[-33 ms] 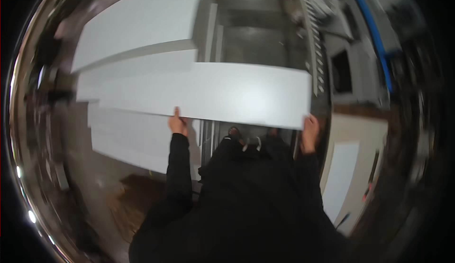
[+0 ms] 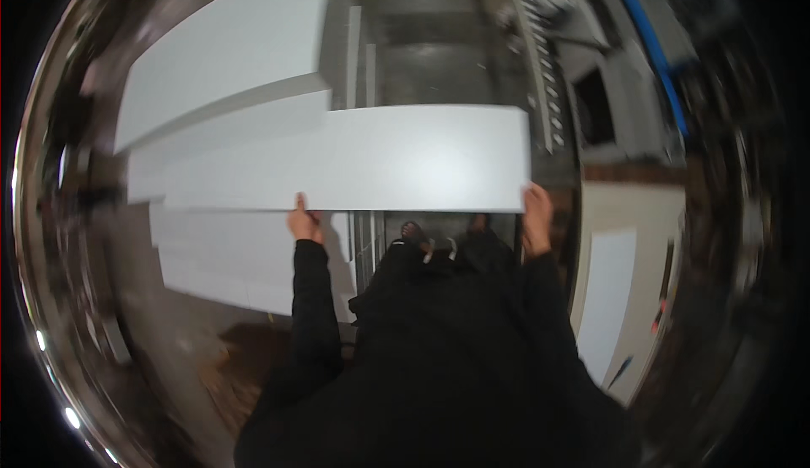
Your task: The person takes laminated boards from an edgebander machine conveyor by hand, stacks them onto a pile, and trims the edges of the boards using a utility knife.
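The right hand clasps the near right corner of a long smooth white rectangular panel; the left hand pinches its near edge, thumb uppermost. The panel overhangs the right edge of the stacked flat white boards. Probably stiff, weighty, slippery: best gripped wide apart.

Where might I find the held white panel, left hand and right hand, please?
Held white panel (image 2: pixel 426 157), head view: broad upper face.
Left hand (image 2: pixel 305 223), head view: its middle.
Right hand (image 2: pixel 537 219), head view: its middle.
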`<action>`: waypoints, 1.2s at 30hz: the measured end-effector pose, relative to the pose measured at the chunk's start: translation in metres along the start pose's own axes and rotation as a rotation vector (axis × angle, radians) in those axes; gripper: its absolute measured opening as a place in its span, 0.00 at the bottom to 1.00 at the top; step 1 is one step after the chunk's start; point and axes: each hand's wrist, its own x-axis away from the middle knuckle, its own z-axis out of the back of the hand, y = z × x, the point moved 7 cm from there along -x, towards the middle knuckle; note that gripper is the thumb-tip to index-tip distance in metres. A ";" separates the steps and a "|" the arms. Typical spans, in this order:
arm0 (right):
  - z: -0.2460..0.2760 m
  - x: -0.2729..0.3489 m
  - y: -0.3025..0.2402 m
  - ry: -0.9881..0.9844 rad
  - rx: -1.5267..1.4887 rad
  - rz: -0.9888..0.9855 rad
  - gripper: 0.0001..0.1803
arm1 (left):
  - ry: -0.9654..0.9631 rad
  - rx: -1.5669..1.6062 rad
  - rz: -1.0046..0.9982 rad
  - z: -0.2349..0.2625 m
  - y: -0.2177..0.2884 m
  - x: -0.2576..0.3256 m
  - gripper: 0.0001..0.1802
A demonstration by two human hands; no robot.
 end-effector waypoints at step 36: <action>-0.282 0.005 -0.005 -0.768 -0.031 -0.253 0.24 | 0.574 -0.843 -0.424 0.048 0.135 -0.139 0.45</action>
